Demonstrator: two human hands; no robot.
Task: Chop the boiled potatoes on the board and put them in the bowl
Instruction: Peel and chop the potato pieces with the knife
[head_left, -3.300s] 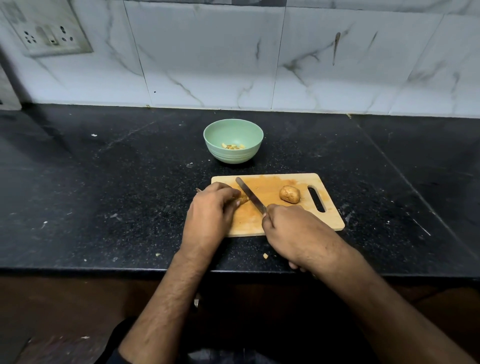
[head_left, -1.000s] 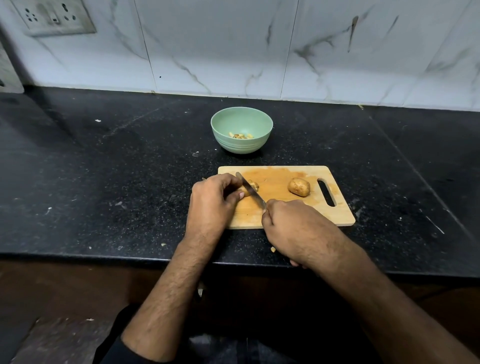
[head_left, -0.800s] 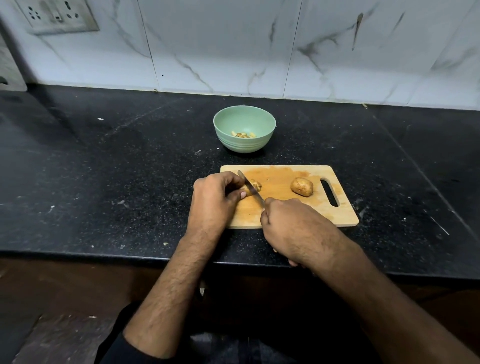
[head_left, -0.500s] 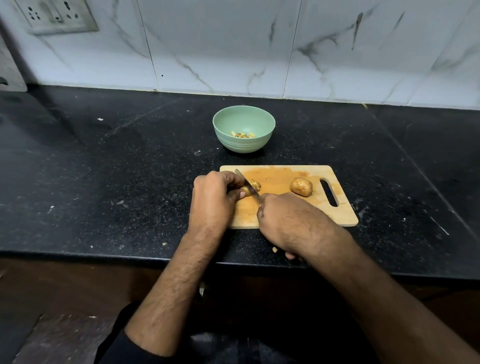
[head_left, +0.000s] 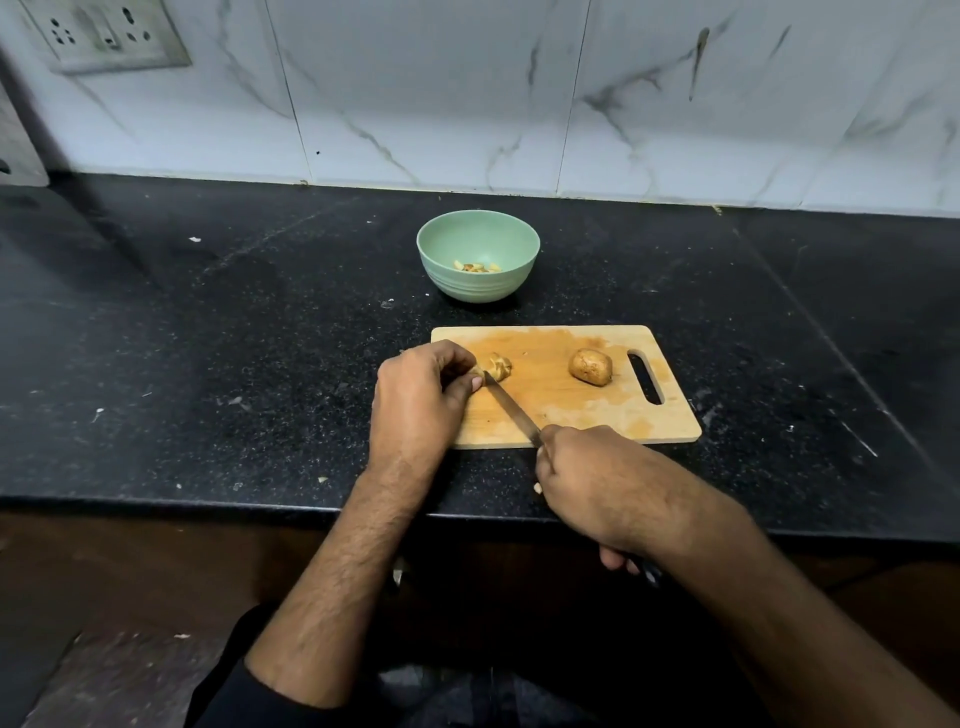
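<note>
No readable txt, labels or nos. anywhere in view.

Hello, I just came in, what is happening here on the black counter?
A person is chopping boiled potatoes on a light wooden cutting board. The left hand holds a partly sliced brown potato steady, while the right hand grips a steel kitchen knife whose blade meets that potato. One whole brown potato waits near the board's handle slot. Behind the board, a pale green round bowl already contains a few chopped potato pieces.
</note>
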